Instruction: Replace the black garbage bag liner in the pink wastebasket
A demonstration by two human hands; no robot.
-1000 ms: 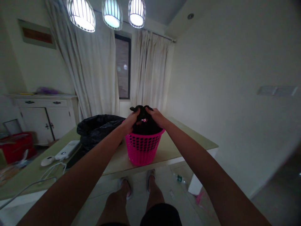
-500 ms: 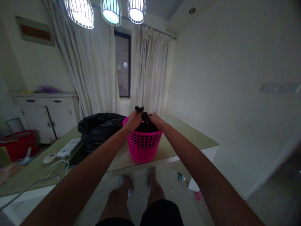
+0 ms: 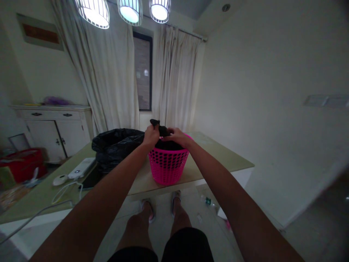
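Observation:
A pink perforated plastic basket (image 3: 169, 167) stands upright at the table's front edge. Dark contents (image 3: 169, 145) fill its top; whether they are cloth or plastic I cannot tell. Over the basket's left rim, my left hand (image 3: 151, 135) is closed on bunched black material (image 3: 163, 131), one end of which pokes up past the fingers. My right hand (image 3: 176, 137) grips the same material from the right, just above the rim, its fingers bent round it. Left of the basket sits a black plastic bag (image 3: 116, 151) with its mouth open.
On the left of the green-topped table (image 3: 218, 156) lie a white power bank (image 3: 81, 168), a round white object (image 3: 60, 179), cables and a dark flat object (image 3: 91, 179). A plastic bottle (image 3: 208, 201) is on the floor. Beyond stands a white cabinet (image 3: 49, 127).
My left hand has shifted slightly left with the black material, drawing its end leftward and stretching it sideways. My right hand has moved a little left and its fingers now reach further over the material.

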